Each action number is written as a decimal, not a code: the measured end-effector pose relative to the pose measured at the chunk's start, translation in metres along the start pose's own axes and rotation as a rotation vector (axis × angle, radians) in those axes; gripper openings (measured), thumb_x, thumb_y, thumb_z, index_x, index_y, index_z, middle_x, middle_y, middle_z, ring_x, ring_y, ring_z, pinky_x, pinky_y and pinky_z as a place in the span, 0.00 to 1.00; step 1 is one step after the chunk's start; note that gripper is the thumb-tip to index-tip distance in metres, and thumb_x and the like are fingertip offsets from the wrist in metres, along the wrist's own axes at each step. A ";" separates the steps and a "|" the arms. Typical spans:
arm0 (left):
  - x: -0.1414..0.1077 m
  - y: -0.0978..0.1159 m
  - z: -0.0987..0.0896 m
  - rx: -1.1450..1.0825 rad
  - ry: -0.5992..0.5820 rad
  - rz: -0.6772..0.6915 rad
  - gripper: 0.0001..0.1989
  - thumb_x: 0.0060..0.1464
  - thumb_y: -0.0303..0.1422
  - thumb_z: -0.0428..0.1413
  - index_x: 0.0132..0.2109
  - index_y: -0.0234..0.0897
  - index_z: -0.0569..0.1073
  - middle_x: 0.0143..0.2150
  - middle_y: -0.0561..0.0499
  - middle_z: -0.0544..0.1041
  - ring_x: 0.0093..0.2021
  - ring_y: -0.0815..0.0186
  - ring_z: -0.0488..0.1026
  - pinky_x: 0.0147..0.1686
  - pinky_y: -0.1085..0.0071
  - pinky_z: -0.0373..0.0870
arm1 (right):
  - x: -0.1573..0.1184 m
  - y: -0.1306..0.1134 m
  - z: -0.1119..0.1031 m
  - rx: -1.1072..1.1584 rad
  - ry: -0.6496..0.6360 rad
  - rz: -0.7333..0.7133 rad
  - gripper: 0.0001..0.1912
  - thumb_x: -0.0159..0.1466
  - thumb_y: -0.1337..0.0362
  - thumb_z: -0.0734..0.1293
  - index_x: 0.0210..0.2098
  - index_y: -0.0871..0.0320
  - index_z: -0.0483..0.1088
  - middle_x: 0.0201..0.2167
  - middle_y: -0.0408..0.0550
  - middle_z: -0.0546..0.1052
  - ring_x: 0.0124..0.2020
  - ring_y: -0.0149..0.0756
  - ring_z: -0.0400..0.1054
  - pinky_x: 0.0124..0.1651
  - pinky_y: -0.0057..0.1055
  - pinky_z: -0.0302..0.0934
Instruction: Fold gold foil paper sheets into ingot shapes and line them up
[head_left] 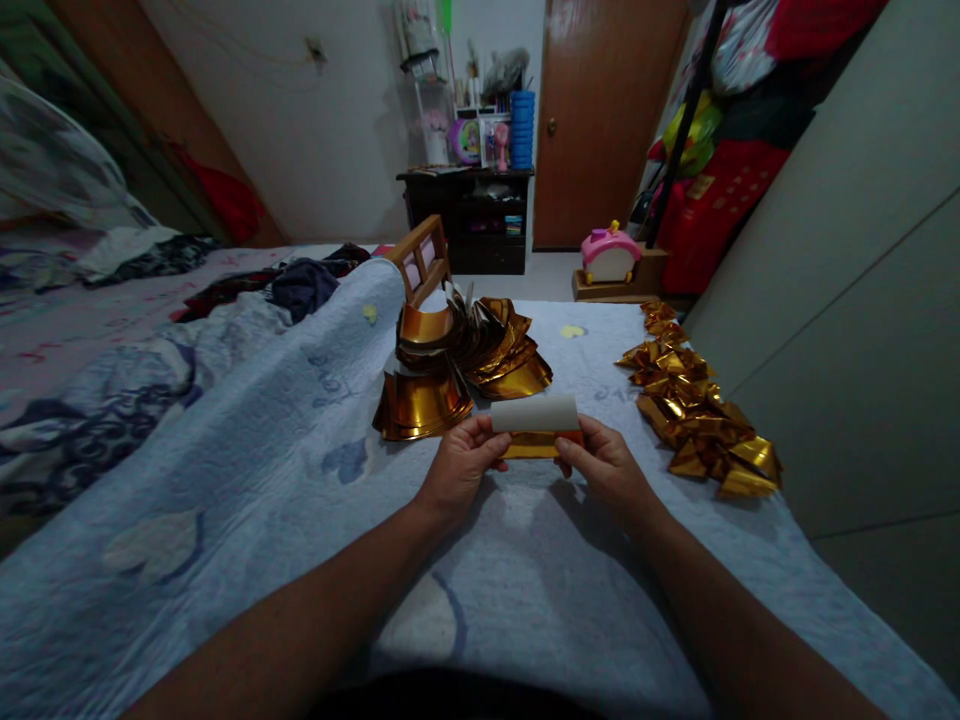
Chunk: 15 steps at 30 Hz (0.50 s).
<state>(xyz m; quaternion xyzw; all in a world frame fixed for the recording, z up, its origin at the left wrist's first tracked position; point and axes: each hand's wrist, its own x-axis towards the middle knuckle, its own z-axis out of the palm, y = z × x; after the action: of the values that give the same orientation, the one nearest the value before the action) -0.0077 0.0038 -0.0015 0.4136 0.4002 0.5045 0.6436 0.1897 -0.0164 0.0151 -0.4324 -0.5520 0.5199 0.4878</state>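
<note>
A sheet of gold foil paper [534,414] is stretched between my two hands, its pale back curling upward and a gold strip folded along the near edge. My left hand [466,460] pinches the sheet's left end, thumb on top. At the right end my right hand [604,462] grips it the same way, with the thumb on the gold strip. Just beyond my left hand lie fanned stacks of curved gold paper sheets [427,400]. To the right a row of folded gold paper pieces [694,410] runs along the edge of the bed.
Everything lies on a bed with a light blue quilt [525,580]. A small wooden frame [421,258] stands behind the sheets. Rumpled clothes [300,285] are on the left. A pink toy [609,256] and a dark cabinet [469,220] stand beyond, and a pale wardrobe [847,330] borders the right.
</note>
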 end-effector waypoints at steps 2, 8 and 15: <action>0.000 -0.001 -0.001 0.000 -0.005 -0.002 0.16 0.45 0.36 0.70 0.42 0.35 0.78 0.38 0.50 0.80 0.33 0.70 0.74 0.27 0.78 0.70 | 0.000 -0.001 0.000 0.004 -0.001 -0.006 0.12 0.62 0.57 0.68 0.40 0.59 0.73 0.23 0.39 0.68 0.24 0.30 0.60 0.28 0.28 0.56; 0.001 -0.001 -0.001 -0.004 -0.013 -0.010 0.17 0.45 0.35 0.70 0.42 0.34 0.78 0.39 0.50 0.80 0.33 0.70 0.75 0.28 0.78 0.71 | 0.000 -0.004 0.001 0.013 0.001 -0.026 0.13 0.64 0.54 0.67 0.38 0.59 0.73 0.24 0.41 0.67 0.24 0.30 0.60 0.28 0.28 0.56; -0.001 0.001 0.001 -0.009 -0.011 -0.010 0.18 0.44 0.35 0.70 0.42 0.34 0.79 0.39 0.49 0.81 0.33 0.70 0.75 0.28 0.78 0.72 | 0.001 0.000 -0.001 -0.038 0.039 -0.016 0.14 0.62 0.53 0.68 0.33 0.59 0.72 0.23 0.40 0.65 0.23 0.29 0.59 0.26 0.28 0.55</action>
<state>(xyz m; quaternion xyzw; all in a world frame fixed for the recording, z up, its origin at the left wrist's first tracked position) -0.0069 0.0027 -0.0004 0.4113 0.3963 0.5006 0.6505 0.1904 -0.0151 0.0152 -0.4472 -0.5558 0.4968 0.4942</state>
